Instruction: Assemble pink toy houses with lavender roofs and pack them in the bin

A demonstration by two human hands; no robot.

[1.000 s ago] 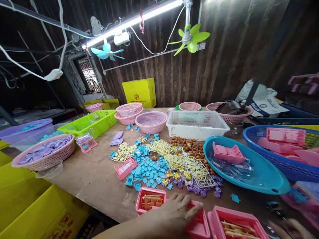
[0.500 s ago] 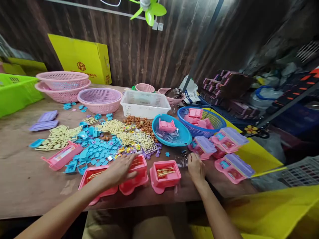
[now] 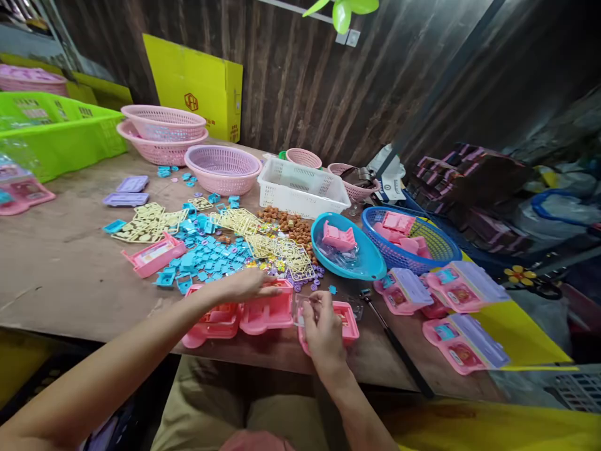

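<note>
Left hand (image 3: pixel 246 285): lies flat, palm down, fingers loosely extended and close together, resting on the top edge of the middle pink tray (image 3: pixel 267 311) at the near edge of the table (image 3: pixel 61 269). It grips nothing that can be seen.

Right hand (image 3: pixel 322 329): curled over the right pink tray (image 3: pixel 350 322), fingertips drawn together on a small clear piece (image 3: pixel 305 302) at the tray's left rim. Whether the piece is fully pinched cannot be told; the fingers hide it.

A third pink tray (image 3: pixel 211 319) sits just left of the middle one, touching it. All three stand in a row along the near table edge.

Containers:
- Blue oval dish (image 3: pixel 364 263): one pink toy part (image 3: pixel 339 237) and clear plastic pieces.
- Blue mesh basket (image 3: pixel 439 250): several pink toy parts.
- White basket (image 3: pixel 300 194): contents not discernible.
- Pink round basket (image 3: pixel 223 169): looks bare inside.
- Two stacked pink baskets (image 3: pixel 162 134), farther left.
- Green crate (image 3: pixel 61 134), far left.

Loose on the table beyond the hands: blue small parts (image 3: pixel 211 257), yellow sprue frames (image 3: pixel 277 247), brown pieces (image 3: pixel 288 222).
</note>
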